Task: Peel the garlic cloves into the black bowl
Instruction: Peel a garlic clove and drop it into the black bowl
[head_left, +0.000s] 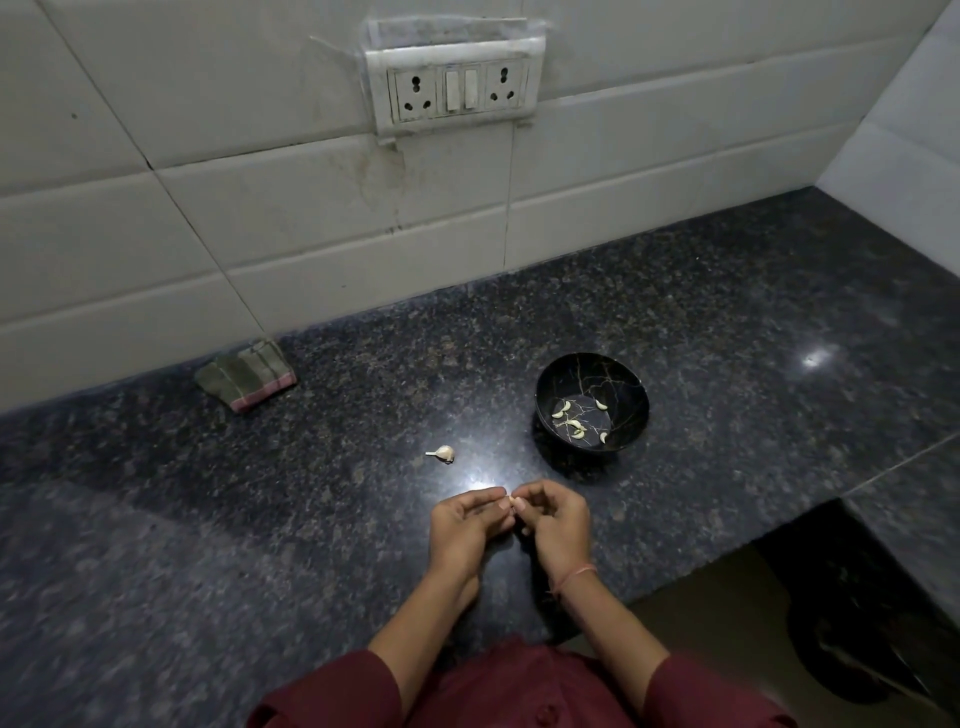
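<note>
The black bowl (592, 366) with thin gold veining stands on the dark granite counter and holds several peeled garlic cloves (575, 426). One unpeeled clove (443, 453) lies on the counter to the bowl's left. Just in front of it, my left hand (467, 522) and my right hand (556, 525) meet fingertip to fingertip. Together they pinch a small pale garlic clove (514, 502), mostly hidden by the fingers.
A folded green cloth with a pink border (247, 375) lies by the tiled wall at the back left. A socket panel (454, 88) is on the wall. The counter's front edge steps down at the right, over a dark bin (852, 639).
</note>
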